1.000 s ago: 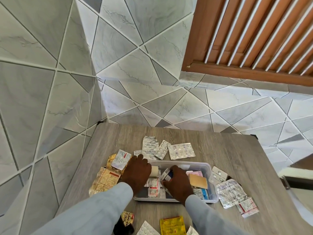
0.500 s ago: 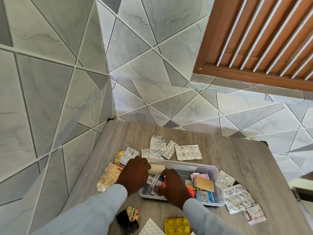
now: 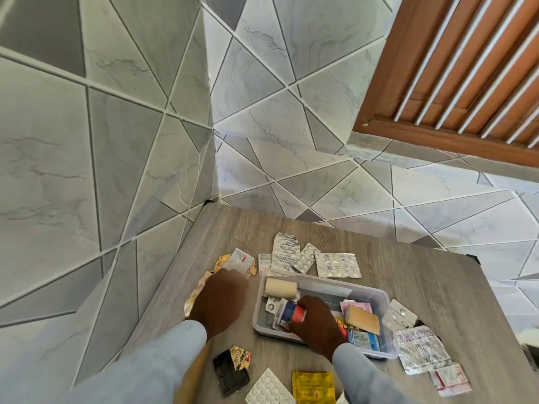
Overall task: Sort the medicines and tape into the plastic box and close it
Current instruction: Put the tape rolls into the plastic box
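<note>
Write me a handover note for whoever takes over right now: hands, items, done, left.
Left hand: over the foil packs left of the box; grip unclear from blur.
Right hand: inside the box, fingers curled round a red-and-blue tube.
Done: two tape rolls and several strips are in the box.
Left: blister strips behind the box, strips to its right, the yellow pack and others in front. No lid in view; the box is open.
</note>
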A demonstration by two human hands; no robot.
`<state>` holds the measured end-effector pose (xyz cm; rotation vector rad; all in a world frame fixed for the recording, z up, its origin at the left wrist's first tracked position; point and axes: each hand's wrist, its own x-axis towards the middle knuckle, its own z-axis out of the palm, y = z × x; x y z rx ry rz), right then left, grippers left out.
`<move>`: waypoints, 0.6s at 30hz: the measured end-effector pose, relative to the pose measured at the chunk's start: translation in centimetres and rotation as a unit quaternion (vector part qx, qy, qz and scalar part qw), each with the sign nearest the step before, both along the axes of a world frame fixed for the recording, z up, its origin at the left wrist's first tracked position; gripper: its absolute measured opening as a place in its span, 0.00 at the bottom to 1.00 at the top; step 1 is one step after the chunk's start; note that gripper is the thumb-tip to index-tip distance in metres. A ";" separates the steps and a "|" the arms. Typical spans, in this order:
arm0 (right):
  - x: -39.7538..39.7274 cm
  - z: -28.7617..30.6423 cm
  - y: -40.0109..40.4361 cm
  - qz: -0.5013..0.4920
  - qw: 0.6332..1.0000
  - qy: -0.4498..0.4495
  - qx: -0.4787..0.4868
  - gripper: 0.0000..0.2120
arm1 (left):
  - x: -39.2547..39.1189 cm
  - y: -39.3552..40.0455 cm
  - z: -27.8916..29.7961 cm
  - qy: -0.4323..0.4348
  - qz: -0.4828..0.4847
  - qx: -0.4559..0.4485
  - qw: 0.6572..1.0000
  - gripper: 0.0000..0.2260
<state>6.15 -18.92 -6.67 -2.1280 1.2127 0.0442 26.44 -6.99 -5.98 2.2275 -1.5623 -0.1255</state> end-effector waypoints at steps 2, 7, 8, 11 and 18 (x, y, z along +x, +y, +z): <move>0.1 0.2 -0.1 0.006 1.000 -0.008 0.027 0.25 | 1.4 1.2 -0.6 0.011 0.037 0.013 0.999 0.09; 1.8 -0.6 0.1 0.038 0.996 -0.049 0.064 0.23 | 3.3 4.7 -1.1 0.065 0.116 0.045 0.990 0.08; 2.1 -0.8 0.1 0.035 0.996 -0.051 0.059 0.22 | 3.3 5.4 -1.0 0.079 0.133 0.048 0.987 0.06; 2.5 0.2 0.6 0.000 0.997 -0.073 -0.020 0.18 | 2.8 7.2 -0.5 0.065 0.174 0.103 0.977 0.10; 6.1 3.0 7.0 0.163 0.971 -0.172 -0.031 0.06 | -0.6 10.8 -2.1 0.115 0.213 0.251 0.937 0.30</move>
